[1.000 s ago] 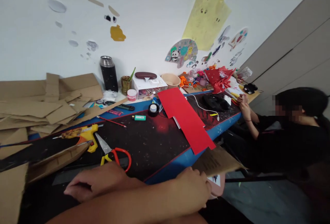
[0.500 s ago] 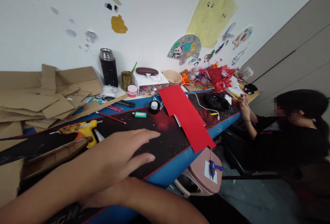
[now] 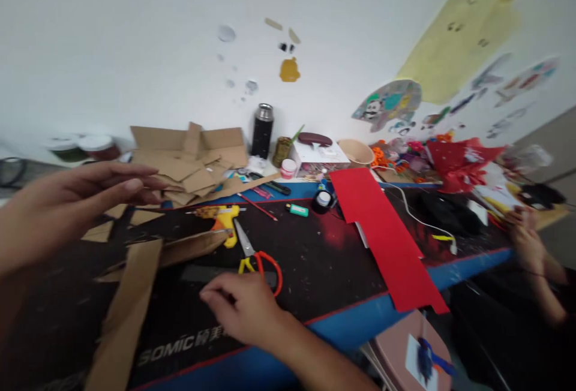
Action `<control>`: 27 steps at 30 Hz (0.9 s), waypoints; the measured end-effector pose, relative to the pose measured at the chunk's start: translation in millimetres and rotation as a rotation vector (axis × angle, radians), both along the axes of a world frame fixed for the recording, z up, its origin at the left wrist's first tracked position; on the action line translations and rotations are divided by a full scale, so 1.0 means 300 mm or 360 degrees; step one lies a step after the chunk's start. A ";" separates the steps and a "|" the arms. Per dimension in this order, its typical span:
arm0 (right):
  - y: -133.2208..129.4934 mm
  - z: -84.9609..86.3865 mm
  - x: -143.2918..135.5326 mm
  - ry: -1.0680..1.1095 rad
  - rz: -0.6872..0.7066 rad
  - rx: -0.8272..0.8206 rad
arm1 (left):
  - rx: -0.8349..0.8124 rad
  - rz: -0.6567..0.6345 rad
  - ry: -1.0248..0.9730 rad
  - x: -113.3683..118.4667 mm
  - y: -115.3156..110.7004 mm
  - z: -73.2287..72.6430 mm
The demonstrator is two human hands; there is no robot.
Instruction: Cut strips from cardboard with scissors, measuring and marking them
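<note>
My left hand (image 3: 90,205) hovers at the left over scraps of cardboard, fingers stretched out and holding nothing that I can see. My right hand (image 3: 245,307) is low over the dark desk mat (image 3: 310,259), its fingers curled in with nothing visible in them. Just beyond it lie scissors (image 3: 258,259) with orange and yellow handles. A yellow glue gun (image 3: 229,223) rests behind the scissors. Between my hands are a long cardboard strip (image 3: 130,307) and a folded cardboard piece (image 3: 189,250). A dark flat strip (image 3: 198,273) lies partly under my right hand.
Piled cardboard (image 3: 189,169) leans at the wall beside a black flask (image 3: 262,133). Red card (image 3: 382,235) overhangs the desk's front edge, above a pink stool (image 3: 396,343) with a blue glue gun (image 3: 425,358). Another person's hands (image 3: 526,241) are at the far right.
The view has swung left. My left hand has moved left over the cardboard, uncrossing from my right arm. My right hand, hidden before, now shows, as do the scissors.
</note>
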State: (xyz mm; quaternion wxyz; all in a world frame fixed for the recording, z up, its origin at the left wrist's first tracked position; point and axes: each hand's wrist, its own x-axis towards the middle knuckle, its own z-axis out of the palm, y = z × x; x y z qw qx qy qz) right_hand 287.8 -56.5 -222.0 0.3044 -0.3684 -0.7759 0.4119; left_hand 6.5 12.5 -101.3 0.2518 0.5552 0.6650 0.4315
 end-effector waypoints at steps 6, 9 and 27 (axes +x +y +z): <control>0.046 0.056 0.022 0.0217 -0.0205 -0.0236 | -0.0109 -0.0035 0.0102 -0.158 -0.018 -0.113; 0.091 0.082 0.012 0.0199 -0.0231 -0.0232 | -0.0282 -0.0256 0.0229 -0.186 -0.036 -0.180; 0.287 0.056 -0.129 0.0590 -0.0410 -0.0359 | -0.0543 -0.0709 0.0121 -0.128 -0.079 -0.204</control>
